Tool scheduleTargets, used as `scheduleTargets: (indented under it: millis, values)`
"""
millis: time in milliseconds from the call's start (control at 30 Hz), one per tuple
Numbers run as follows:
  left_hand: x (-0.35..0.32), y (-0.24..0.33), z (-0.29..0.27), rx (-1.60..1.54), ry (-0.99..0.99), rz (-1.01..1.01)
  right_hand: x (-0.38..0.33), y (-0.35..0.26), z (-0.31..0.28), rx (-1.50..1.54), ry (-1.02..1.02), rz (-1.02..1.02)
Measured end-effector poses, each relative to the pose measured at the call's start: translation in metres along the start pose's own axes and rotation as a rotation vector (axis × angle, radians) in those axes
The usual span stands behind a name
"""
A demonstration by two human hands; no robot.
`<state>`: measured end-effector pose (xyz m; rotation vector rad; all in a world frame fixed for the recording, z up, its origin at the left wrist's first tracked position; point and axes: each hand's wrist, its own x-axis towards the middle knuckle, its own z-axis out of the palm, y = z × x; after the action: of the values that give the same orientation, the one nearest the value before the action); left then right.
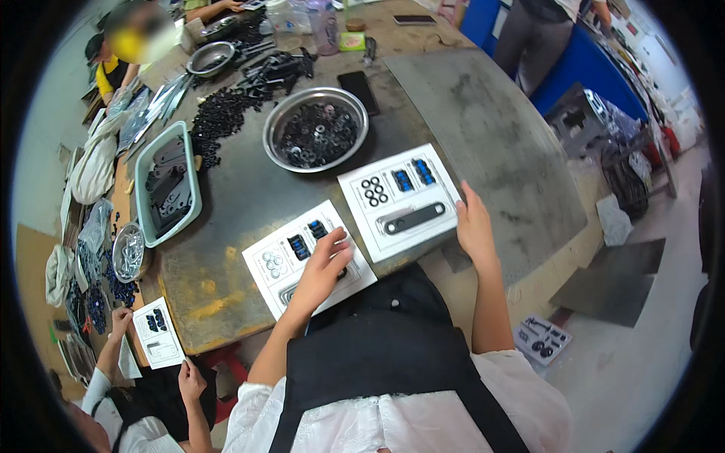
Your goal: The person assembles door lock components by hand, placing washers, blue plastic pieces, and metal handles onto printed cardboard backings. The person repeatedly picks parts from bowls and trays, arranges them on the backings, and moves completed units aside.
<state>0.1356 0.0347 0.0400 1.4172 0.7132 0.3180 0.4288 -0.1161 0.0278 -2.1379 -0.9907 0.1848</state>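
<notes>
Two white cards lie side by side at the table's near edge. On the right card are several black rings, two groups of blue-and-black bolt-like parts and a black bar with rounded ends. My right hand grips this card's right edge. Over the left card is my left hand, its fingers loosely bent and apart, with nothing visible in them. That card bears similar blue-and-black parts and ring-shaped outlines; my hand covers part of it.
Beyond the cards stands a steel bowl of black rings and washers. A pale green bin holds dark flat parts. Dark small parts are heaped nearby. A phone lies behind the bowl. At lower left, a co-worker's hands hold another card.
</notes>
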Motion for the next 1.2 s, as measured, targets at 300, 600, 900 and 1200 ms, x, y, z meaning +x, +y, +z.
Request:
scheduleTargets:
  millis: [300,600,900,1200]
  values:
    - [0.044,-0.009,0.017,-0.118,0.074,-0.172,0.003,0.022,0.002,0.069,0.06,0.203]
    - [0.06,-0.004,0.033,-0.074,0.057,-0.096,-0.015,0.029,-0.018,0.18,0.141,0.266]
    - [0.143,-0.018,0.089,0.108,-0.036,0.046,-0.059,0.067,-0.062,0.174,0.258,0.257]
    - [0.269,-0.003,0.138,0.424,0.019,0.291,-0.079,0.069,-0.066,0.217,0.236,0.263]
